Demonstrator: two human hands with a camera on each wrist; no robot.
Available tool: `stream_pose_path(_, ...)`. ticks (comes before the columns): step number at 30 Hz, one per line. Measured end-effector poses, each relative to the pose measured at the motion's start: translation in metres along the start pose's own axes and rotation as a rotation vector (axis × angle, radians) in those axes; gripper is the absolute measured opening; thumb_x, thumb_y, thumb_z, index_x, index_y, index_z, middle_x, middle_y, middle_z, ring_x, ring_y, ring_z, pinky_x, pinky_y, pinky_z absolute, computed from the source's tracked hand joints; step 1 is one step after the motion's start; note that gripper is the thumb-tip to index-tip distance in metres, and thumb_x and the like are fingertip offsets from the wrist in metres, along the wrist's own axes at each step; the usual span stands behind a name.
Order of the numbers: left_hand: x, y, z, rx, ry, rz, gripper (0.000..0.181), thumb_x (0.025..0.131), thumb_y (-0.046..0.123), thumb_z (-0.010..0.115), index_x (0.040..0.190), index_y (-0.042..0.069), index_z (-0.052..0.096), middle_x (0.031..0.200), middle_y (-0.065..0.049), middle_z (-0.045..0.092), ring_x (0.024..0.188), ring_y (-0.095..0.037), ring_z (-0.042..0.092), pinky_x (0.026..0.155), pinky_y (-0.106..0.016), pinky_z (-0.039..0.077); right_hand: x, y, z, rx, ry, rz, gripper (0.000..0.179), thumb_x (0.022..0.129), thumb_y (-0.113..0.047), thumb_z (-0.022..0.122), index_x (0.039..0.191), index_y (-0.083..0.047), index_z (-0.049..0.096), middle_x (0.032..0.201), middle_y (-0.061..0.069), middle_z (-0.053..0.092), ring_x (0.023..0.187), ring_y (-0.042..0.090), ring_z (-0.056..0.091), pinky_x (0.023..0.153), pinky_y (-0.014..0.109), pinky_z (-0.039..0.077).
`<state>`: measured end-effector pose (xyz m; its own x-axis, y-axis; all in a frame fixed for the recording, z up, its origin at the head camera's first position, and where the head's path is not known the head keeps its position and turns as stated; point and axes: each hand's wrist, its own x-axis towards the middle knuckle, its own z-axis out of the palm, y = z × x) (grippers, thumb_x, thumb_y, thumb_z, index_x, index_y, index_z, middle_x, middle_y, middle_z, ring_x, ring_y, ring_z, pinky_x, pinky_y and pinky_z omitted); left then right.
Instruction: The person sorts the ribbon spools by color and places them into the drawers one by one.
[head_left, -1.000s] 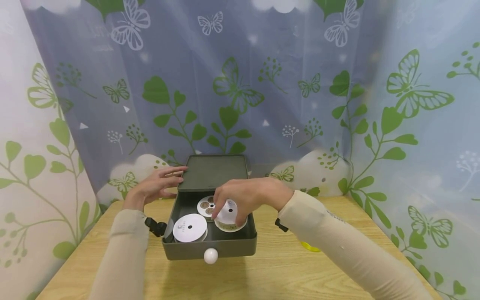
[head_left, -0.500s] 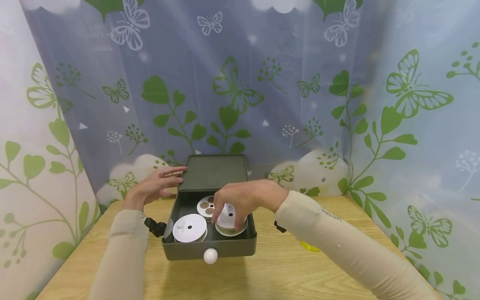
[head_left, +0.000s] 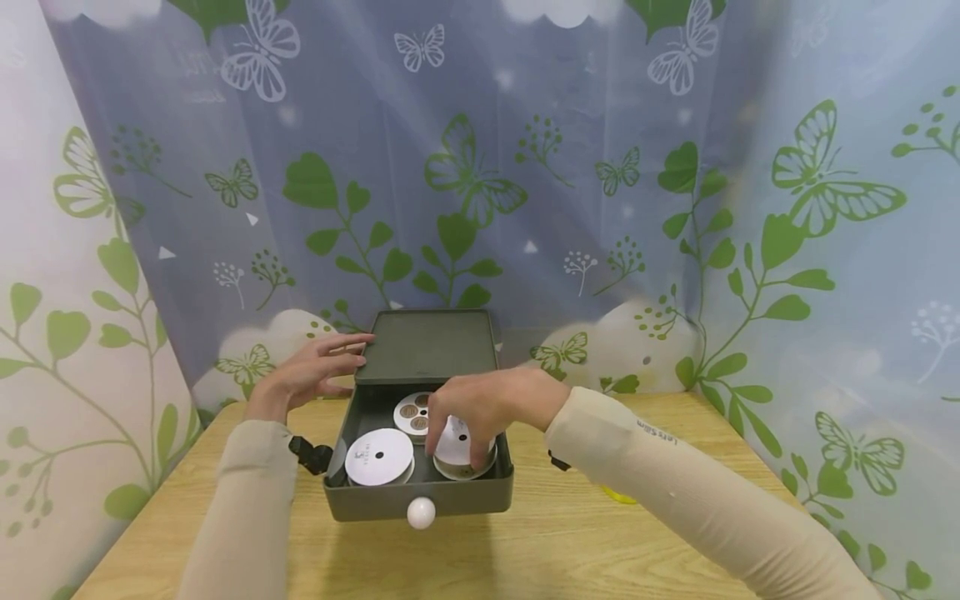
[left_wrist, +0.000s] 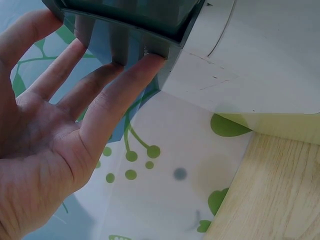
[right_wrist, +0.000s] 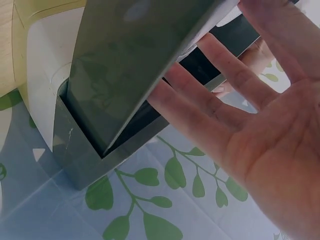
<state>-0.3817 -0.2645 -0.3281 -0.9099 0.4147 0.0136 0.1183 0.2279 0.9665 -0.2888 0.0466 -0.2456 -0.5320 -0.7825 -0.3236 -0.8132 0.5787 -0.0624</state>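
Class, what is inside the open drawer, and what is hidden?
The drawer holds a left spool, a back spool and a right spool. The right hand partly covers the last two. Anything under the box top is hidden.

Right hand (right_wrist: 265, 135) over dark drawer (right_wrist: 120, 65)

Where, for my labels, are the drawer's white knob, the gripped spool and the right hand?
White knob (head_left: 422, 513): head view, middle of its round front.
Gripped spool (head_left: 453, 449): head view, its white upper face.
Right hand (head_left: 489, 405): head view, back of the hand.
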Motion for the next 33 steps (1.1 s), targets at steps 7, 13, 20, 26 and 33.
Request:
stream_pose_path(7,-0.001,0.001,0.001,-0.003,0.002,-0.002,0.067,0.105,0.021,0.061,0.164,0.011,0.029,0.174,-0.017,0.011,0.156,-0.044,0.02,0.102,-0.049,0.051,0.002,0.0,0.004,-0.012,0.0,-0.017,0.056,0.074,-0.011,0.094,0.122,-0.032,0.078,0.131,-0.008,0.066,0.126,0.009,0.056,0.108,0.022,0.045)
stream_pose_path(13,-0.001,0.002,0.001,0.001,0.002,0.001,0.067,0.105,0.021,0.061,0.163,0.011,0.03,0.174,-0.017,0.011,0.156,-0.044,0.02,0.101,-0.049,0.052,0.003,0.001,0.008,-0.033,-0.001,-0.027,0.054,0.075,-0.013,0.094,0.122,-0.033,0.078,0.128,-0.008,0.066,0.121,0.007,0.057,0.102,0.02,0.047)
stream_pose_path(20,0.001,0.001,0.0,0.005,0.007,-0.002,0.067,0.105,0.021,0.061,0.163,0.012,0.03,0.174,-0.017,0.011,0.156,-0.044,0.021,0.097,-0.046,0.054,0.003,0.001,0.01,-0.036,0.008,-0.023,0.052,0.076,-0.011,0.092,0.122,-0.031,0.078,0.126,-0.009,0.066,0.122,0.007,0.057,0.105,0.021,0.046)
stream_pose_path(26,0.001,0.0,0.0,0.007,0.004,0.002,0.066,0.105,0.021,0.061,0.163,0.012,0.03,0.174,-0.017,0.011,0.156,-0.045,0.021,0.098,-0.047,0.053,0.002,0.002,0.008,-0.041,0.023,-0.057,0.05,0.078,-0.008,0.089,0.122,-0.029,0.078,0.125,-0.007,0.067,0.121,0.008,0.058,0.103,0.021,0.047)
stream_pose_path(33,0.001,-0.001,-0.001,0.005,0.003,0.007,0.066,0.105,0.021,0.061,0.163,0.012,0.031,0.174,-0.017,0.012,0.156,-0.045,0.02,0.099,-0.047,0.053,-0.008,0.005,0.0,0.032,0.048,-0.08,0.048,0.082,-0.012,0.088,0.126,-0.024,0.076,0.134,-0.004,0.067,0.122,0.016,0.062,0.1,0.024,0.051)
